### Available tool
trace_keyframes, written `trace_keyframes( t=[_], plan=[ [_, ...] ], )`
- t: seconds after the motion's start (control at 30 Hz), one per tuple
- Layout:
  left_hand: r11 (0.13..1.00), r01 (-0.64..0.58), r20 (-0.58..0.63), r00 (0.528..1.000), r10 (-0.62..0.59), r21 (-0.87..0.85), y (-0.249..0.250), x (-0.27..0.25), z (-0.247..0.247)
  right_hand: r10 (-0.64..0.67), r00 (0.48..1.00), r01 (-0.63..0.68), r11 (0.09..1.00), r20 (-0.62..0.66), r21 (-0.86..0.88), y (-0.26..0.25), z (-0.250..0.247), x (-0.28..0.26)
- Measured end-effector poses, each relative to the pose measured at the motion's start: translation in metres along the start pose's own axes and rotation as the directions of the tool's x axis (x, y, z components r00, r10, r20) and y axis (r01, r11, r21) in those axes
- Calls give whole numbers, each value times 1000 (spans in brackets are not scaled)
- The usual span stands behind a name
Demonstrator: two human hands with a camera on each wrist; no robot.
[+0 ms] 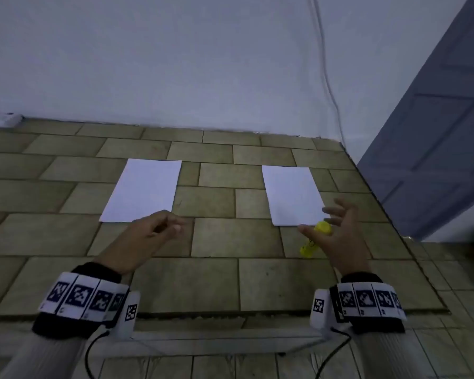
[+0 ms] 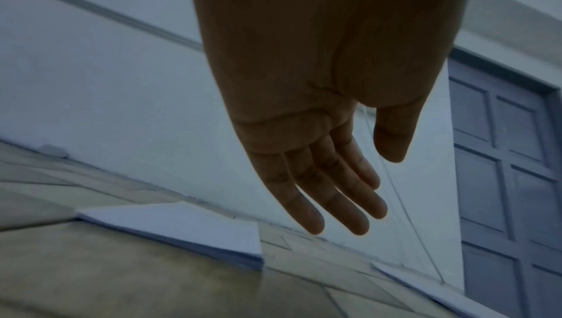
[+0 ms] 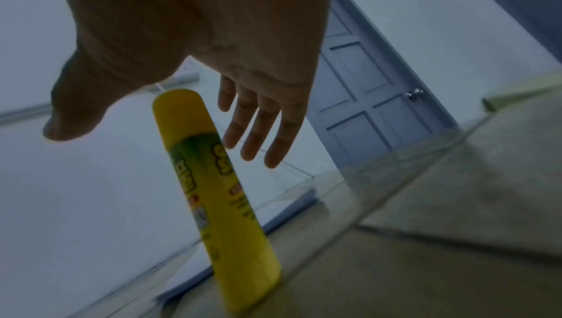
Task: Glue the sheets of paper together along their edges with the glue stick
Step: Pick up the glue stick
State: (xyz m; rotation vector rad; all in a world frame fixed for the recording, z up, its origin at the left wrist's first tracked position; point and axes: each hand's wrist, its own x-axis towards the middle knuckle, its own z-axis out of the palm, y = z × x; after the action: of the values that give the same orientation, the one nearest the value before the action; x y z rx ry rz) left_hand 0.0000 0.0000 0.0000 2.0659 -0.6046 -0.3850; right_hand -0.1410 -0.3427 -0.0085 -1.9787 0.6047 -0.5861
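Glue stick (image 1: 314, 240): stood upright, capped, just beside right sheet (image 1: 292, 196); left sheet (image 1: 144, 188) well apart. My right hand (image 1: 340, 236) hovered splayed, holding nothing; left hand (image 1: 151, 236) relaxed, holding nothing. Risk: I judged a glancing grab could topple it.

Your glue stick (image 1: 315, 238): yellow, green band on label, at 4 o'clock. Two sheets: left sheet (image 1: 143, 190) and right sheet (image 1: 292, 196), both plain white. Table (image 1: 214, 283): olive-tan, brick-tile pattern, dark seams. Wall (image 1: 175, 64) at 12 o'clock: pale grey-white. Door (image 1: 433, 149) at 2 o'clock: blue-grey, panelled. Your wristbands (image 1: 82, 296): white with black square-code markers.
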Motion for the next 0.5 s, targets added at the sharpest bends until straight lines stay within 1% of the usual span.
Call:
trace_keyframes(
  t=[0.07, 0.2, 0.3, 0.4, 0.5],
  plan=[
    [999, 30, -6, 1000, -30, -23, -6, 2, -2, 48, 998, -46, 998, 39, -36, 4, 0, -3],
    [997, 72, 10, 997, -72, -35, -21, 4, 1, 179, 973, -147, 968, 148, -204, 23, 3, -8],
    [997, 62, 5, 998, -62, -49, -24, 5, 2, 198, 966, -149, 952, 168, -266, 27, 2, -6],
    [998, 37, -10, 999, -38, -56, -18, 6, 5, 161, 965, -81, 934, 206, -348, 14, 4, -5],
    [996, -1, -29, 1000, -1, -92, -6, 11, 11, 47, 955, 64, 931, 293, -359, -14, 13, -5]
  ],
)
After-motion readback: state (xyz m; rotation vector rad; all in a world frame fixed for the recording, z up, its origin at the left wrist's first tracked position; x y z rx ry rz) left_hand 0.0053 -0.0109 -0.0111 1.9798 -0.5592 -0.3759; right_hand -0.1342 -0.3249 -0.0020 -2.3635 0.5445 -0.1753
